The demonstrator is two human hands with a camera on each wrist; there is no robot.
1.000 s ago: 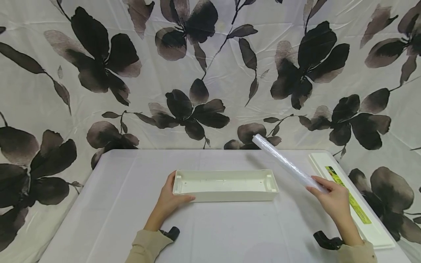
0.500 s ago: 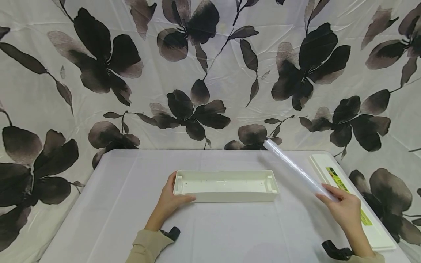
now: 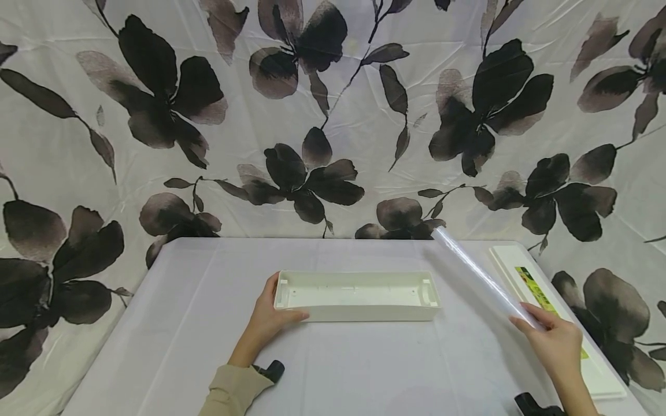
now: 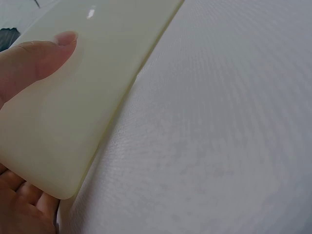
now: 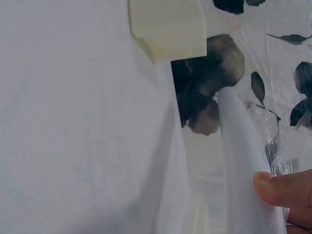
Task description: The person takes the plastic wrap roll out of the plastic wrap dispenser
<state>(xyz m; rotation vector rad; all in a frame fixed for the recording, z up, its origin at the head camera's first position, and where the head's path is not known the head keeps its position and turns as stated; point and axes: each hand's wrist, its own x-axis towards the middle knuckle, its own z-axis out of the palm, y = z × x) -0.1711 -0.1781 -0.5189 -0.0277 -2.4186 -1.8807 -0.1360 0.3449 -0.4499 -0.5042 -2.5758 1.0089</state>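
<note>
A long cream plastic box [image 3: 356, 313], open at the top, rests on the white table in the head view. My left hand [image 3: 270, 320] grips its left end, the thumb on the front wall and the fingers round the end. The left wrist view shows that thumb [image 4: 48, 58] against the box wall [image 4: 73, 112]. My right hand [image 3: 554, 341] holds a roll of clear plastic film [image 3: 484, 274] near its lower end, tilted with the far end up and to the left. In the right wrist view, the thumb presses the film roll [image 5: 241, 156], and loose film hangs at its side.
A long white lid [image 3: 598, 370] with a yellow-green label lies along the table's right edge, partly behind my right hand. The white table [image 3: 364, 370] ends at a floral curtain [image 3: 364, 115] at the back.
My right hand has moved right and toward me, carrying the film roll away from the box. The left hand and the box have stayed in place.
</note>
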